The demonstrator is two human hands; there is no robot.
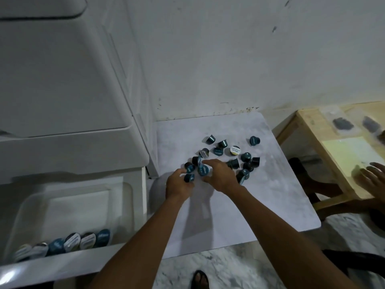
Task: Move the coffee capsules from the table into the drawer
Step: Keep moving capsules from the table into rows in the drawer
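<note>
Several dark and teal coffee capsules point(245, 157) lie scattered on a small white marbled table point(270, 201); one has a pale yellow lid point(235, 150). My left hand point(178, 184) is at the near-left edge of the pile, fingers curled around a teal capsule point(189, 177). My right hand point(220, 176) reaches over the pile's middle, thumb and forefinger pinching a teal-lidded capsule point(203, 170). The white drawer point(68, 205) stands pulled out at lower left, with a row of several capsules point(71, 242) leaning along its front wall.
A white cabinet point(62, 80) rises above the drawer, against the table's left side. A wooden table point(325, 147) stands to the right, with another person's hand point(373, 178) resting on it. My sandalled foot point(200, 279) is on the marble floor below.
</note>
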